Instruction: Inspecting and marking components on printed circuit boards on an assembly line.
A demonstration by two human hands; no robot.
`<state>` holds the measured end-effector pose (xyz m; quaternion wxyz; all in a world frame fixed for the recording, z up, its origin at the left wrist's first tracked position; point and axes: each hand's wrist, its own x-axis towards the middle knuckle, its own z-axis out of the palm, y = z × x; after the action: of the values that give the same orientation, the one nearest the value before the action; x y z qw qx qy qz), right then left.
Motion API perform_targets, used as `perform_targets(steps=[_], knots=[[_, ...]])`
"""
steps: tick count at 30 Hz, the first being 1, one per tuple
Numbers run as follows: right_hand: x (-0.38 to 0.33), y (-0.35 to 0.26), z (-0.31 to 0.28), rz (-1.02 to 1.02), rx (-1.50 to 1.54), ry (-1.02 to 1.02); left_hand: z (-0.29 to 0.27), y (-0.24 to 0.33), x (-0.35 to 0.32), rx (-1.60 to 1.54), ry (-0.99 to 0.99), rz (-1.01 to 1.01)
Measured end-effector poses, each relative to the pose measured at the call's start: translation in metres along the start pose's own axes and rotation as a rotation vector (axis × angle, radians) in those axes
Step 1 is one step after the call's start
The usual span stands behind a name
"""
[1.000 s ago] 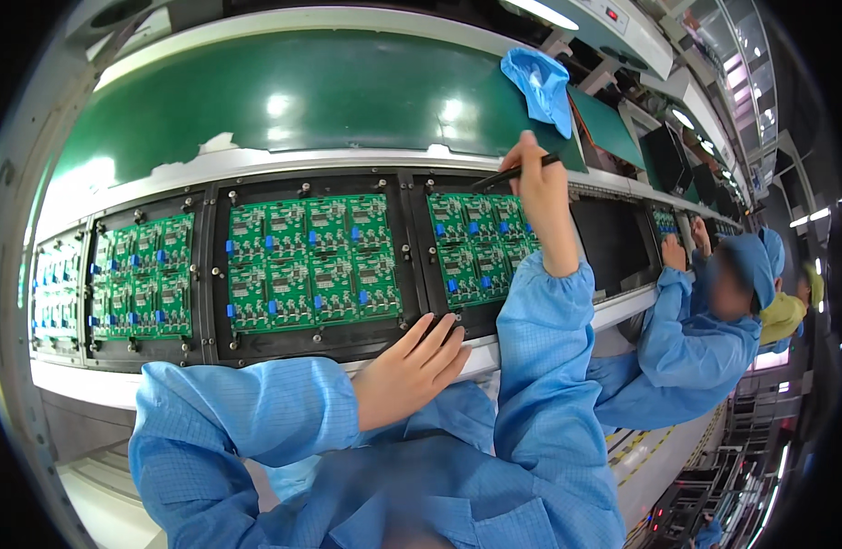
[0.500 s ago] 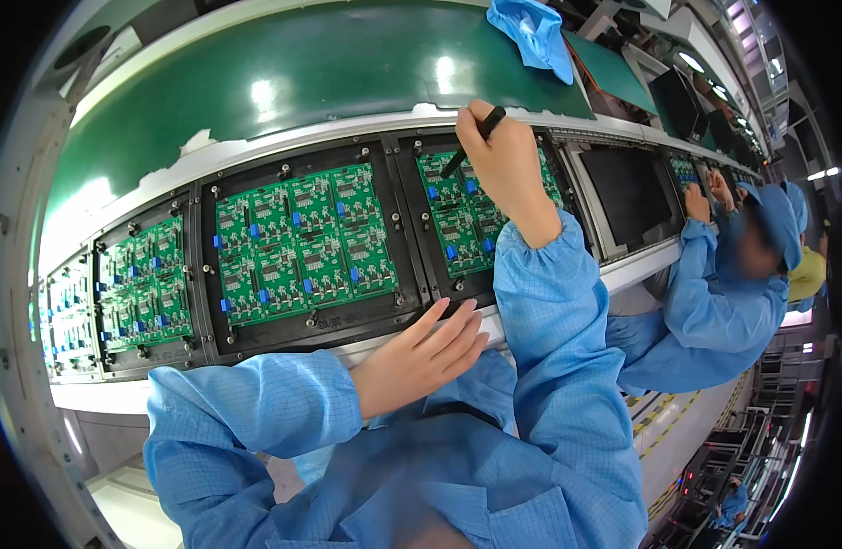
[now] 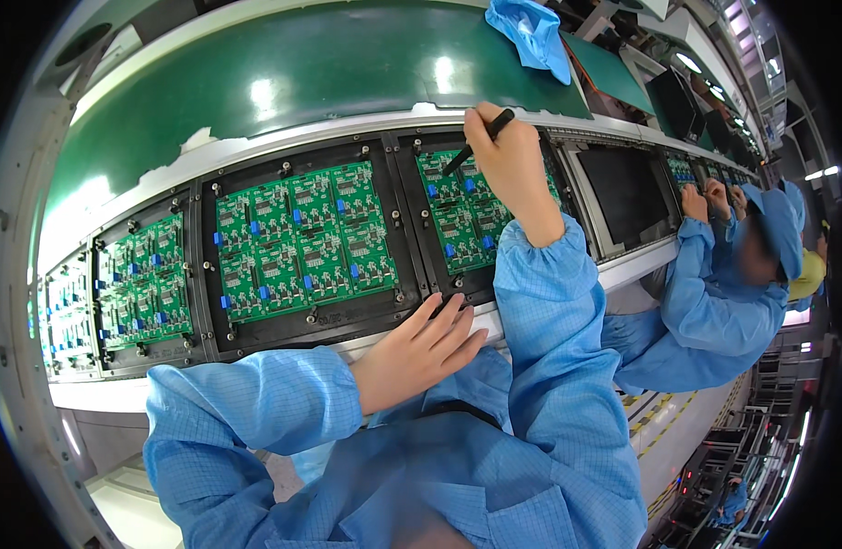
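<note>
My right hand [image 3: 520, 174] is closed round a slim black pen-shaped tool [image 3: 501, 123]. Its lower end points down at the upper left part of a green circuit board [image 3: 459, 220] with blue parts, set in a black frame; whether the end touches the board I cannot tell. My hand and sleeve cover much of this board. My left hand [image 3: 414, 359] lies palm down with fingers spread, the fingertips at the near edge of the black frame, holding nothing. Left of that board, a second circuit board [image 3: 302, 242] sits in its own black frame [image 3: 322, 319].
More framed boards [image 3: 146, 284] continue leftward along the white rail [image 3: 96, 396]. Beyond lies a green work surface [image 3: 348, 59] with a blue cloth cap [image 3: 534, 37] on it. A dark panel [image 3: 627, 197] sits to the right; farther along, a co-worker in blue [image 3: 714, 311] handles boards.
The black tool leans over more, its top end shifted right. My right hand has moved slightly right. The fingers of my left hand have shifted a little; the boards stay put.
</note>
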<state>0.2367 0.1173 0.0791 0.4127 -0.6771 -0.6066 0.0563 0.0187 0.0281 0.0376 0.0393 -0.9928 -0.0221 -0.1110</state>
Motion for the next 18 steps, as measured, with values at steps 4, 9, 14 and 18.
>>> perform_targets(steps=[4, 9, 14, 18], knots=[[0.005, 0.008, -0.010, -0.037, -0.010, 0.183, 0.001, -0.002, 0.000, -0.011, 0.009, -0.003], [0.006, 0.019, -0.024, 0.037, -0.105, 0.245, 0.001, -0.002, -0.002, -0.022, -0.004, -0.004], [0.008, 0.035, -0.017, 0.014, -0.089, 0.071, 0.002, -0.002, 0.000, -0.018, 0.013, -0.005], [0.006, 0.032, -0.022, 0.105, 0.005, -0.003, 0.003, -0.002, 0.001, -0.023, 0.016, -0.004]])
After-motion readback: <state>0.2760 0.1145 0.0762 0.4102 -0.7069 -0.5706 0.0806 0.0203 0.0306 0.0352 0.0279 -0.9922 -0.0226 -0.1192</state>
